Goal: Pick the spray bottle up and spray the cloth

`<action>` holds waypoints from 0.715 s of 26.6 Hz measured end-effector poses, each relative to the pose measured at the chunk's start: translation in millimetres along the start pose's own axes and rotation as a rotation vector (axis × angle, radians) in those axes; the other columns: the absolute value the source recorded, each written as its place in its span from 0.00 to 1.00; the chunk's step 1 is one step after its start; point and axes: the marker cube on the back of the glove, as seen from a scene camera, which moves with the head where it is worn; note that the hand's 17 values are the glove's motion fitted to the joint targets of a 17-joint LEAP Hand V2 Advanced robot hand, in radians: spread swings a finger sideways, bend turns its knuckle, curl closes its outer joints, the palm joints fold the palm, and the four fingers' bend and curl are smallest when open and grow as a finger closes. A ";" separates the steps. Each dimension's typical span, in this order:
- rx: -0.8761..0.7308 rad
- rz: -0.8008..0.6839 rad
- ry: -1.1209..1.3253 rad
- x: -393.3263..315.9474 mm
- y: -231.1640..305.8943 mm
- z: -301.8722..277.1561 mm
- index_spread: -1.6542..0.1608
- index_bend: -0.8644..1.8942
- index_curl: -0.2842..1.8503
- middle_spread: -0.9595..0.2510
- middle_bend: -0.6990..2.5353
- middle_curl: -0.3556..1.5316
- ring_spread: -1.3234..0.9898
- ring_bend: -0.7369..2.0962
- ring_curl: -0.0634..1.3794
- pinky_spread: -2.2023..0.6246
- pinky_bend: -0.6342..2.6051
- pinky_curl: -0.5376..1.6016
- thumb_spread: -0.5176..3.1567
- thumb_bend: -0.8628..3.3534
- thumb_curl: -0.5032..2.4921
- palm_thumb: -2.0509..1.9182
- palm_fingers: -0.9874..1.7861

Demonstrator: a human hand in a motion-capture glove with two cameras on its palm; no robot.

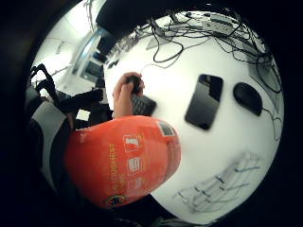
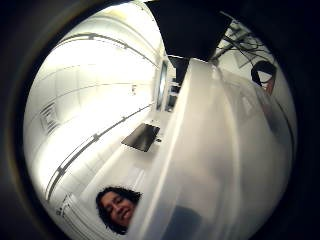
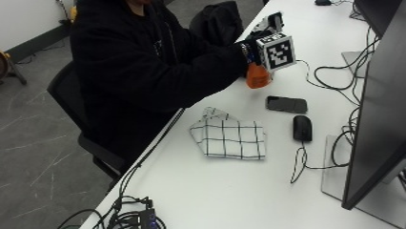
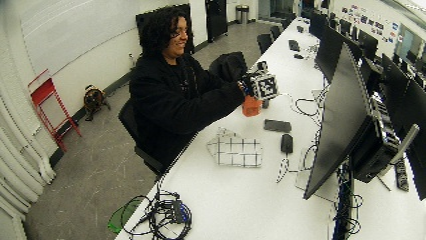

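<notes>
My gloved right hand (image 3: 257,47) grips the top of the orange spray bottle (image 3: 258,77) near the table's edge in front of the person, beyond the cloth. The bottle's orange body (image 1: 123,161) fills much of the little finger side palm view, and its pale upper part (image 2: 215,150) fills the thumb side view. I cannot tell whether its base touches the table. The white cloth (image 3: 229,136) with a black grid lies folded on the table, closer to the camera than the bottle, untouched. It also shows past the bottle as the cloth (image 1: 222,182).
A black phone (image 3: 286,103) and a black mouse (image 3: 302,127) lie between the bottle and the monitor (image 3: 374,119). The bare left hand (image 1: 124,92) holds a small black object on the table. Cables (image 3: 126,217) lie at the near end.
</notes>
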 end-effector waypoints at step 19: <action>0.155 0.008 0.045 59.9 -10.8 43.0 0.75 0.44 0.43 0.62 0.42 0.50 0.48 0.52 0.39 0.67 0.34 0.45 0.24 0.20 0.45 0.75 0.85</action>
